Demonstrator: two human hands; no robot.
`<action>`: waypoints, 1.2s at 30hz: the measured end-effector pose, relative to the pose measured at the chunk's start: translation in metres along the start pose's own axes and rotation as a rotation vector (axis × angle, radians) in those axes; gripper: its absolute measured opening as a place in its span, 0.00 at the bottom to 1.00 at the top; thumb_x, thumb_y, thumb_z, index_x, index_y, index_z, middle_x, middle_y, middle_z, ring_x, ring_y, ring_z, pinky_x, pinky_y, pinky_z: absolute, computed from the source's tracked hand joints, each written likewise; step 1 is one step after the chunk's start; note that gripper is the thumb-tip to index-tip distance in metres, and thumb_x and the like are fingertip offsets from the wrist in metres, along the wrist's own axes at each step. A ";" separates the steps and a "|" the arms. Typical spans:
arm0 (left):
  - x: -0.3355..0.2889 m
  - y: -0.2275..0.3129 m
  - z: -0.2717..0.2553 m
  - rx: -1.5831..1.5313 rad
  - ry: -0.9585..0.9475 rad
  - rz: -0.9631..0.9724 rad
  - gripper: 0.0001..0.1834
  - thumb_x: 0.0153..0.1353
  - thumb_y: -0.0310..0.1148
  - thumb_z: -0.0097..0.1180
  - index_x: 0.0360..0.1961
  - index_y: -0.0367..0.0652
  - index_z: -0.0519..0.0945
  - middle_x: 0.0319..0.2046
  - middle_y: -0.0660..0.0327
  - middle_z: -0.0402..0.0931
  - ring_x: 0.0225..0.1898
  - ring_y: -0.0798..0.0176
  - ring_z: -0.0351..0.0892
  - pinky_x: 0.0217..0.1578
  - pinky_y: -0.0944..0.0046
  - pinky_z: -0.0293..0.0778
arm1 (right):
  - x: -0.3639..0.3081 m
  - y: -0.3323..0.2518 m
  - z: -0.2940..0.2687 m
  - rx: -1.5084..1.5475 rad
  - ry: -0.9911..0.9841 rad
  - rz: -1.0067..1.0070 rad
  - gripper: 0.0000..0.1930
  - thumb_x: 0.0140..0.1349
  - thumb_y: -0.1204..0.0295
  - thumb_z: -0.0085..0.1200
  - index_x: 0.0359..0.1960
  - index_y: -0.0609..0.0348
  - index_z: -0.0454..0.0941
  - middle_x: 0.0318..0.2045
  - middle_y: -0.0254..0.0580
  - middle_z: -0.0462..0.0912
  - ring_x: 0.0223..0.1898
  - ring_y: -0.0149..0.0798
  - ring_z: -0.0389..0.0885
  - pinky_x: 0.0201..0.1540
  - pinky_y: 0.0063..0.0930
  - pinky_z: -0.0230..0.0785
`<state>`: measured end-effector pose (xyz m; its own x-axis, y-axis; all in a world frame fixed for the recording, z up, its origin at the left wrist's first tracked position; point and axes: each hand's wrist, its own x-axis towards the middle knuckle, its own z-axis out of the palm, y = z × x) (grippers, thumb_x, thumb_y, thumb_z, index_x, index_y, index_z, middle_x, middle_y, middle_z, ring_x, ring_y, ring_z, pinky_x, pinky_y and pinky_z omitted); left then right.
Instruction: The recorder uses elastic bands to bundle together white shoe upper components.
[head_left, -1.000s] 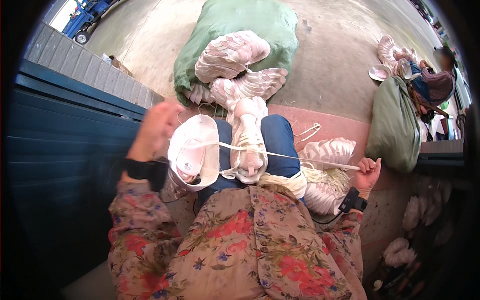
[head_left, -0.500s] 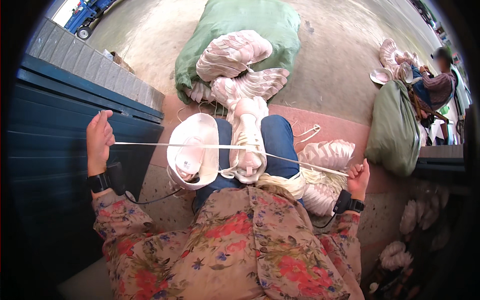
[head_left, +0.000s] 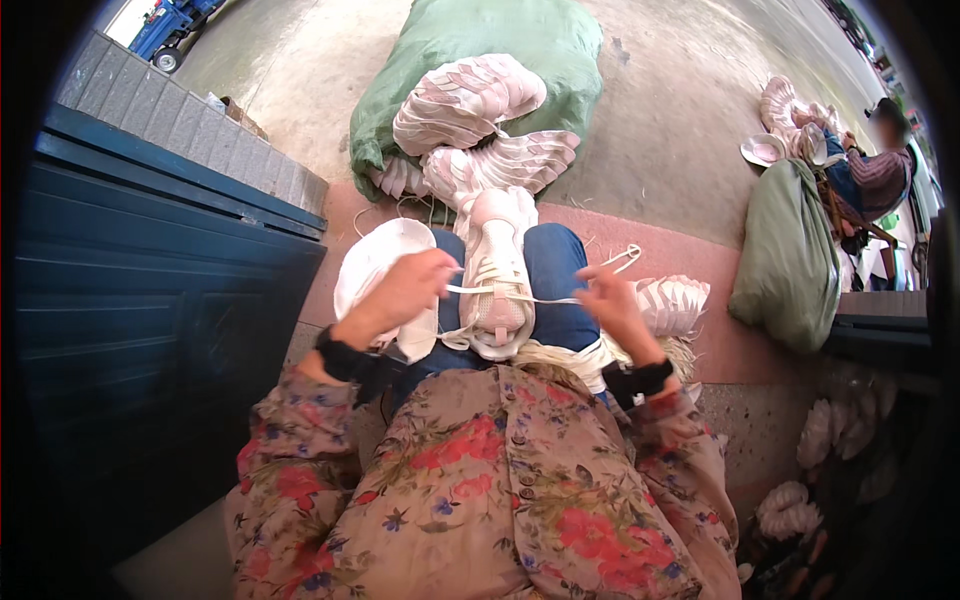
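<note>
Laces run taut between both hands over a pale pink shoe lying on the person's lap. The left hand pinches one end of the white lace; the right hand pinches the other. The shoe looks light and soft, best steadied at its sides. Beyond it, stacked soles crowd a green sack; open ground lies rightward.

Floral brown blouse with red and blue blossoms, buttoned front, blue jeans, black wristbands on both wrists.
</note>
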<state>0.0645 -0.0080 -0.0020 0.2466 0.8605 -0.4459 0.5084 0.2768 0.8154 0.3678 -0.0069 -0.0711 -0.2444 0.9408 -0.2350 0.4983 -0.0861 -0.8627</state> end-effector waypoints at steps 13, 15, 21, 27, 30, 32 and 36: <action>0.020 -0.022 0.047 0.174 0.161 0.041 0.13 0.48 0.32 0.54 0.34 0.35 0.77 0.25 0.53 0.77 0.27 0.63 0.76 0.29 0.67 0.70 | 0.033 -0.050 0.059 -0.500 -0.186 -0.631 0.12 0.43 0.78 0.52 0.32 0.55 0.68 0.25 0.42 0.73 0.25 0.49 0.75 0.24 0.39 0.66; 0.024 -0.022 0.051 0.201 0.165 0.063 0.13 0.48 0.32 0.54 0.34 0.35 0.77 0.26 0.51 0.77 0.27 0.60 0.76 0.30 0.65 0.70 | 0.034 -0.049 0.061 -0.552 -0.203 -0.664 0.12 0.44 0.77 0.52 0.32 0.55 0.67 0.25 0.41 0.72 0.24 0.49 0.75 0.23 0.39 0.67; 0.040 -0.009 0.070 0.241 0.162 0.071 0.13 0.48 0.32 0.53 0.34 0.37 0.78 0.27 0.47 0.76 0.30 0.51 0.77 0.33 0.60 0.71 | 0.023 -0.030 0.053 -0.302 0.053 -0.549 0.12 0.44 0.78 0.52 0.32 0.54 0.68 0.26 0.42 0.75 0.26 0.49 0.76 0.24 0.37 0.67; 0.055 -0.014 0.081 0.326 0.058 0.084 0.10 0.48 0.33 0.50 0.30 0.41 0.78 0.27 0.49 0.76 0.32 0.48 0.76 0.32 0.55 0.71 | 0.019 -0.027 0.055 -0.222 0.106 -0.514 0.09 0.47 0.77 0.53 0.31 0.55 0.69 0.26 0.41 0.76 0.27 0.48 0.76 0.26 0.36 0.68; 0.051 -0.003 0.082 0.567 0.194 0.302 0.07 0.47 0.31 0.51 0.26 0.38 0.75 0.21 0.51 0.75 0.27 0.50 0.76 0.26 0.56 0.71 | 0.028 -0.018 0.055 -0.015 0.120 -0.450 0.10 0.49 0.77 0.52 0.34 0.58 0.69 0.26 0.41 0.76 0.25 0.42 0.77 0.25 0.33 0.68; 0.040 0.009 0.084 0.781 0.336 0.674 0.05 0.47 0.29 0.50 0.22 0.40 0.69 0.15 0.56 0.70 0.22 0.56 0.75 0.19 0.62 0.69 | 0.039 -0.014 0.056 0.353 0.037 -0.269 0.09 0.55 0.73 0.49 0.37 0.60 0.69 0.25 0.36 0.74 0.22 0.28 0.73 0.21 0.24 0.65; 0.040 -0.009 0.087 0.818 0.362 0.733 0.03 0.47 0.28 0.49 0.22 0.41 0.69 0.16 0.57 0.71 0.21 0.58 0.75 0.19 0.64 0.69 | 0.042 -0.041 0.039 0.456 -0.430 0.151 0.10 0.59 0.68 0.46 0.40 0.58 0.70 0.24 0.30 0.71 0.17 0.19 0.65 0.15 0.13 0.57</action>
<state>0.1415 -0.0132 -0.0591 0.5197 0.8088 0.2752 0.7558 -0.5854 0.2933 0.3046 0.0231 -0.0633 -0.5579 0.6999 -0.4460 0.1733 -0.4274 -0.8873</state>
